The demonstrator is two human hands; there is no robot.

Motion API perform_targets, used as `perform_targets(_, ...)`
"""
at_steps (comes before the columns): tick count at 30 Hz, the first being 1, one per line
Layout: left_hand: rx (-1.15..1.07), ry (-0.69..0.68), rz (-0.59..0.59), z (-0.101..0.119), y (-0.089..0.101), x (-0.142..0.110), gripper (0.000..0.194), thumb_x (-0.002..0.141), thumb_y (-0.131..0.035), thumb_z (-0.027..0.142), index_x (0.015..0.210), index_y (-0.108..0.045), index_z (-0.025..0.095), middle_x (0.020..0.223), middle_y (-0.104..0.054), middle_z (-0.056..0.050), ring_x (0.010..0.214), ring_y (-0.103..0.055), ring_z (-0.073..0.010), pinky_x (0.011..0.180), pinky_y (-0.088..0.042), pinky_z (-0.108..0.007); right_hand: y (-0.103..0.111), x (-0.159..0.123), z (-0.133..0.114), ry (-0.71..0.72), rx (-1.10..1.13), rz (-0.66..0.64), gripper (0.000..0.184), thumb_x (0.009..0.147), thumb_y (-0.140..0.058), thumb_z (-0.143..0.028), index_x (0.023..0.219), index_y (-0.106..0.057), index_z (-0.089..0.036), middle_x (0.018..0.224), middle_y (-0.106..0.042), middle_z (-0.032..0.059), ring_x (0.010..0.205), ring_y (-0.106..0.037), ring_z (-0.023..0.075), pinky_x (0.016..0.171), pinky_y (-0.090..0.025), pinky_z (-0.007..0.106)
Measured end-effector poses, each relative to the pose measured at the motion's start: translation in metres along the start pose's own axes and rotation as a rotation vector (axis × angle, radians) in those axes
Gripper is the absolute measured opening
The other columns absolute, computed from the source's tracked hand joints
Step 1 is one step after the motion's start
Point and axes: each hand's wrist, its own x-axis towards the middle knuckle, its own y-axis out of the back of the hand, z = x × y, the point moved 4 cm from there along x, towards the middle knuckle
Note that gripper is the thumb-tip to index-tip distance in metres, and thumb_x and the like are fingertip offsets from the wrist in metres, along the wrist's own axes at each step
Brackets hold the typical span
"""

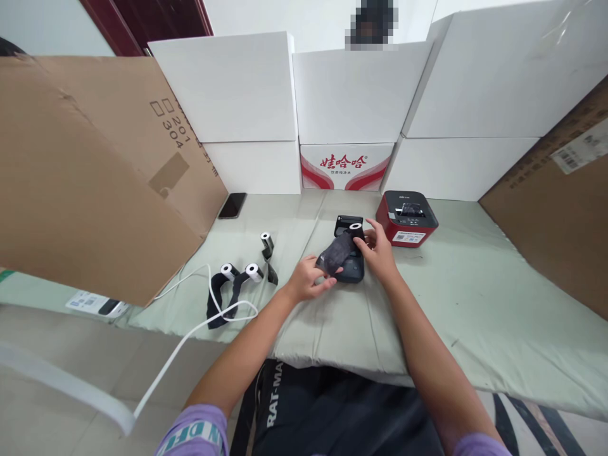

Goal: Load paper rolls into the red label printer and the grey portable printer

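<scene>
A small roll [356,229] with a white ring-shaped end and a dark wrinkled strip [336,252] is held between my hands. My right hand [380,252] pinches the roll, thumb and fingers at its side. My left hand [308,278] has its fingers under the lower end of the strip, thumb side facing me. Just beneath lies a black device [351,271] with a raised black part [349,220] at its back; the strip and my hands cover its middle. Whether the roll touches the device I cannot tell.
Several similar rolls [254,272] with dark strips lie left, beside a looped white cable [209,320]. A phone [232,206] lies farther back. A red-black boxy machine [411,218] stands right. White boxes [346,95] wall the back; cardboard [95,171] flanks the left.
</scene>
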Motion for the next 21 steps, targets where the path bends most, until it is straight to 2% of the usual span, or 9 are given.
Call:
perform_targets(4, 0.028, -0.086, -0.030, 0.006, -0.001, 0.002, 0.031, 0.094, -0.056, 0.044, 0.102, -0.077, 0.022, 0.084, -0.076, -0.006, 0.070, -0.067, -0.0170, 0.070, -0.049, -0.035, -0.002, 0.001, -0.002, 0.104, -0.188, -0.062, 0.032, 0.088, -0.063, -0.040, 0.116, -0.064, -0.025, 0.102, -0.068, 0.0077, 0.086, -0.061, 0.0235, 0.082, -0.050, 0.040)
perform_targets(8, 0.100, -0.108, 0.023, 0.010, 0.002, 0.004, 0.023, 0.093, -0.058, 0.035, 0.095, -0.075, 0.021, 0.075, -0.071, -0.004, 0.066, -0.064, -0.0148, 0.064, -0.047, -0.033, -0.004, 0.001, -0.005, 0.186, -0.263, -0.116, 0.026, 0.092, -0.057, -0.037, 0.112, -0.070, -0.025, 0.110, -0.068, 0.0107, 0.098, -0.061, 0.0272, 0.093, -0.048, 0.045)
perform_targets(10, 0.121, -0.087, 0.043, 0.011, 0.003, 0.004, 0.018, 0.091, -0.060, 0.033, 0.092, -0.075, 0.023, 0.082, -0.071, -0.005, 0.072, -0.065, -0.0157, 0.066, -0.050, -0.033, -0.007, 0.002, -0.003, 0.192, -0.289, -0.130, 0.025, 0.092, -0.058, -0.036, 0.111, -0.070, -0.026, 0.108, -0.069, 0.0102, 0.100, -0.060, 0.0282, 0.095, -0.047, 0.046)
perform_targets(15, 0.139, -0.097, 0.011, 0.011, 0.002, 0.005, 0.013, 0.089, -0.064, 0.031, 0.092, -0.074, 0.025, 0.120, -0.073, -0.009, 0.093, -0.066, -0.0205, 0.083, -0.056, -0.040, -0.015, 0.003, 0.001, 0.165, -0.307, -0.142, 0.020, 0.088, -0.060, -0.032, 0.105, -0.068, -0.025, 0.109, -0.072, 0.0089, 0.095, -0.058, 0.0280, 0.092, -0.046, 0.046)
perform_targets(21, 0.156, -0.115, 0.014, 0.010, 0.001, 0.005, 0.016, 0.092, -0.060, 0.030, 0.096, -0.073, 0.023, 0.118, -0.077, -0.006, 0.089, -0.067, -0.0205, 0.079, -0.054, -0.040, -0.015, 0.005, 0.005, 0.087, -0.259, -0.083, 0.017, 0.086, -0.061, -0.032, 0.099, -0.067, -0.024, 0.104, -0.072, 0.0077, 0.092, -0.057, 0.0264, 0.090, -0.046, 0.044)
